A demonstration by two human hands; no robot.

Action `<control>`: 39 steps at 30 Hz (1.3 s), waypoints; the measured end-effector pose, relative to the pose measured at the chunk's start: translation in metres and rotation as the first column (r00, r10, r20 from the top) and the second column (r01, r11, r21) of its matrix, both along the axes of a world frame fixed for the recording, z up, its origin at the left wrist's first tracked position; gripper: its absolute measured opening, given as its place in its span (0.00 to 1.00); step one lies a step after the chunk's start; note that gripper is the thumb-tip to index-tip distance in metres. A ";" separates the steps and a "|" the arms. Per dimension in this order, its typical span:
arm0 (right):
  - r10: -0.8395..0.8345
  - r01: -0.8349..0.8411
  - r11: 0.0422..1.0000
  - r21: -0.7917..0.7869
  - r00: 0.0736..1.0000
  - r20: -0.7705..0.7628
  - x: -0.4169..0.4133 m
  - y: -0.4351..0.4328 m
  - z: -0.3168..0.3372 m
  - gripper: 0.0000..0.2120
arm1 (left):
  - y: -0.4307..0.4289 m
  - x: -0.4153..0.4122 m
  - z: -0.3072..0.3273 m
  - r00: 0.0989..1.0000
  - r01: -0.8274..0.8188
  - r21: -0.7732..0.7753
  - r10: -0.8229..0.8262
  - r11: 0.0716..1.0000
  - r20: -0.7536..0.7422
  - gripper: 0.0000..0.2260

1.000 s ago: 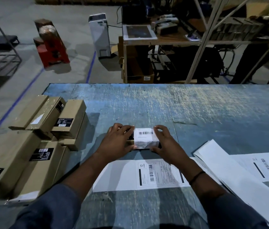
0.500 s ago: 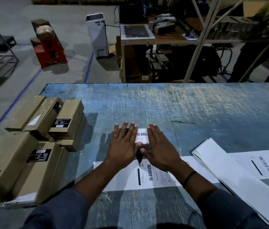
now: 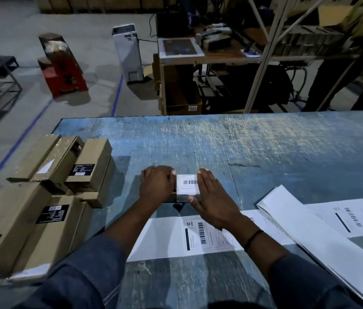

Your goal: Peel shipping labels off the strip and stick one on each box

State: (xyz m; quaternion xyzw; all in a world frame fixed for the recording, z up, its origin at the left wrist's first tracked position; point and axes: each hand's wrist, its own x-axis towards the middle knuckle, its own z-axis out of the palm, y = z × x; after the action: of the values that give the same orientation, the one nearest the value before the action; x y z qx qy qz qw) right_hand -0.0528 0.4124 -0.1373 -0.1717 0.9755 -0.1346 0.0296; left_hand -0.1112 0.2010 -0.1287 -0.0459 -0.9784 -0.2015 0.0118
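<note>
Label lies on box. Left hand grips the box's left end, fingers curled. Right hand presses flat at the label's right edge.

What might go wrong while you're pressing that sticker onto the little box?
1. The label seems to fold over the near edge of the small box, so it may crease or bubble under the right hand.
2. The left hand grips only one end, so the box might slide.
3. The right arm hangs over the label strip and could drag it.
</note>
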 end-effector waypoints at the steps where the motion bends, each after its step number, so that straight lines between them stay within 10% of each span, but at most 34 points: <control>1: -0.011 0.011 1.000 -0.004 1.000 0.006 0.001 -0.001 0.000 0.41 | -0.001 0.004 -0.007 0.999 0.050 0.028 -0.050 0.998 -0.017 0.22; 13: -0.015 0.014 1.000 0.009 0.995 0.095 -0.038 0.001 0.017 0.50 | 0.009 0.013 -0.014 0.994 0.062 0.172 -0.045 0.983 -0.103 0.17; 22: 0.195 -0.192 0.978 0.083 0.980 -0.027 -0.028 0.015 0.013 0.42 | -0.007 0.016 -0.027 0.991 -0.013 0.630 0.093 0.776 -0.094 0.14; 27: -0.180 0.181 0.983 0.007 0.981 -0.072 -0.036 0.047 0.010 0.37 | 0.014 0.031 -0.026 0.983 -0.009 0.695 0.132 0.719 -0.124 0.18; 32: -0.601 0.592 0.799 -0.102 0.792 -0.111 -0.053 0.116 0.016 0.34 | 0.037 0.045 -0.031 0.987 0.134 0.669 -0.036 0.731 -0.158 0.13; 39: -0.778 0.775 0.626 -0.080 0.615 -0.132 -0.056 0.178 0.019 0.33 | 0.081 0.043 -0.032 0.961 0.277 0.608 -0.226 0.744 -0.162 0.11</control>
State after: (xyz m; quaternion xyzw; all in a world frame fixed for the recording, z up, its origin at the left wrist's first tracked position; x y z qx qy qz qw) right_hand -0.1086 0.5906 -0.1182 0.2567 0.9519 -0.1276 -0.1080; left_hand -0.0686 0.2821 -0.1608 -0.1787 -0.8394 -0.5119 0.0368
